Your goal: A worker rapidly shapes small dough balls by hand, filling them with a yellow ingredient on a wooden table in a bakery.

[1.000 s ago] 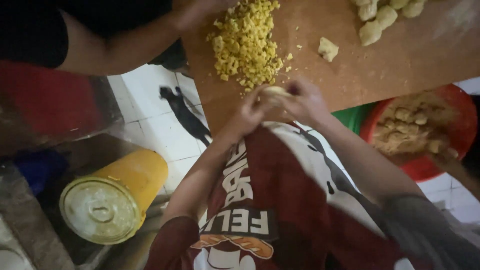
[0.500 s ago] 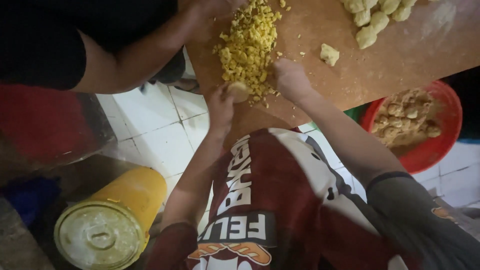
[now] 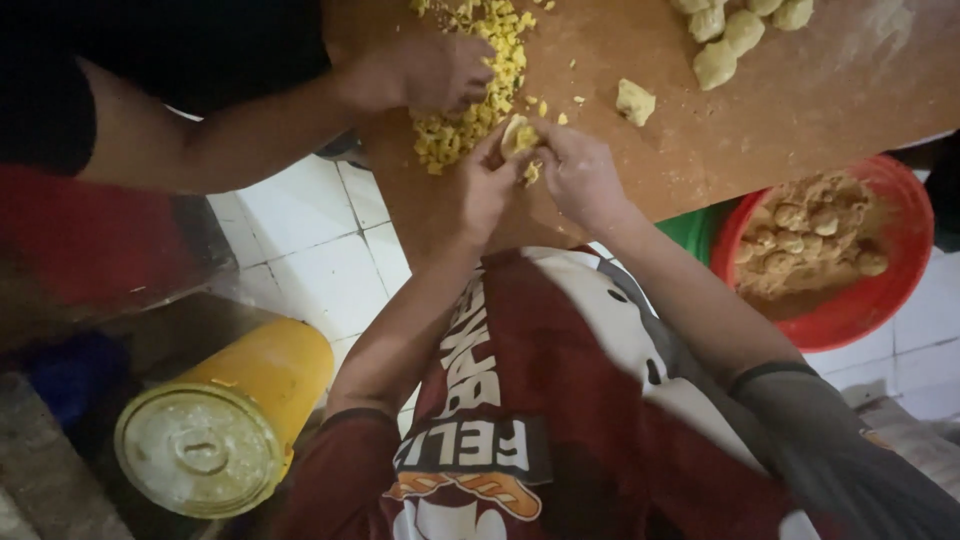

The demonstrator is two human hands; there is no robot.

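jar: yellow jar (image 3: 225, 430) on its side on the floor, lower left, well apart from the hands
left hand: left hand (image 3: 487, 190) at the counter (image 3: 800, 110) edge, grip pinched on the dough piece (image 3: 519, 135)
right hand: right hand (image 3: 580, 175) opposite, fingers clamped on the same piece
dough piece: held between both hands, just above the counter, filling inside
bowl: red bowl (image 3: 900, 260) right, below the counter, brown lumps in it
filling: yellow filling (image 3: 480, 70) heaped just beyond the hands
other hand: co-worker's hand (image 3: 425, 70) on the heap
dough balls: pale balls (image 3: 735, 35) at far edge

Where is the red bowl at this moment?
In the head view, the red bowl sits low on the person's right side, below the wooden board's edge, beside the right forearm.
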